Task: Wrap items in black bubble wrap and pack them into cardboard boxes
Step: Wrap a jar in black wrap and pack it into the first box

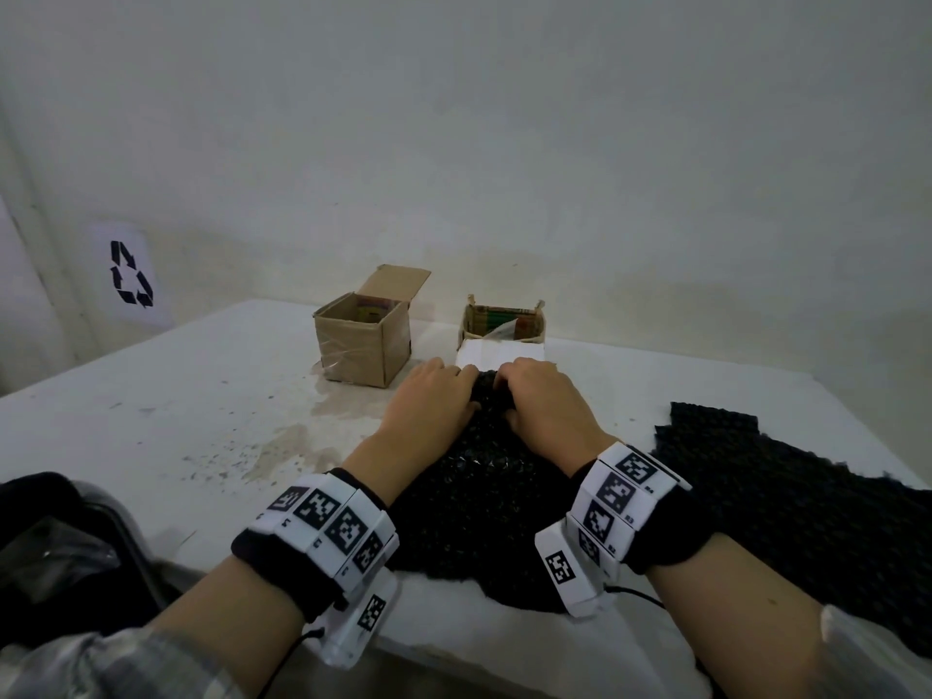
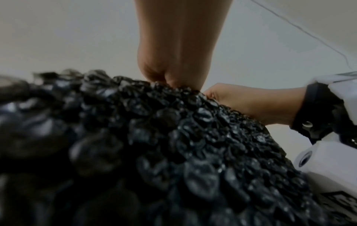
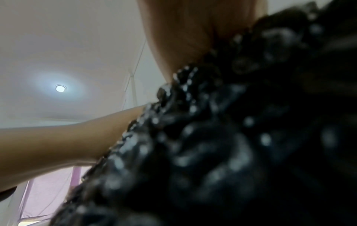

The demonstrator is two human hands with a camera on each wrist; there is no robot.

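Black bubble wrap [image 1: 474, 491]: glossy, closely packed bubbles, crumpled into a mound at the far edge, spread flat toward the near table [image 1: 166, 396] edge. Taken as landmark for all positions below.

Left of the wrap, far side: cardboard box [image 1: 360, 340], flaps open, clear tape on the front face, printed packaging visible inside (contents not legible).

On the wrap's far edge, left portion: left hand [image 1: 433, 401], fingers curled down into the bunched wrap and gripping it. Fingertips hidden in the folds in the head view; in the left wrist view, gripping the ridge [image 2: 173, 73].

On the wrap's far edge, right portion: right hand [image 1: 542, 401], just beside the left, fingers curled over and holding the same bunched ridge.

Just beyond the wrap: white item [image 1: 502, 353], flat top, near part covered by wrap and hands. Behind it, second cardboard box [image 1: 504, 320], low and open (interior partly blocked).

Right of the wrap: further black bubble wrap sheet [image 1: 787, 491], flat, cut off by the frame edge.

Right wrist view: wrap [image 3: 212, 137] heavily blurred; grip detail not discernible.
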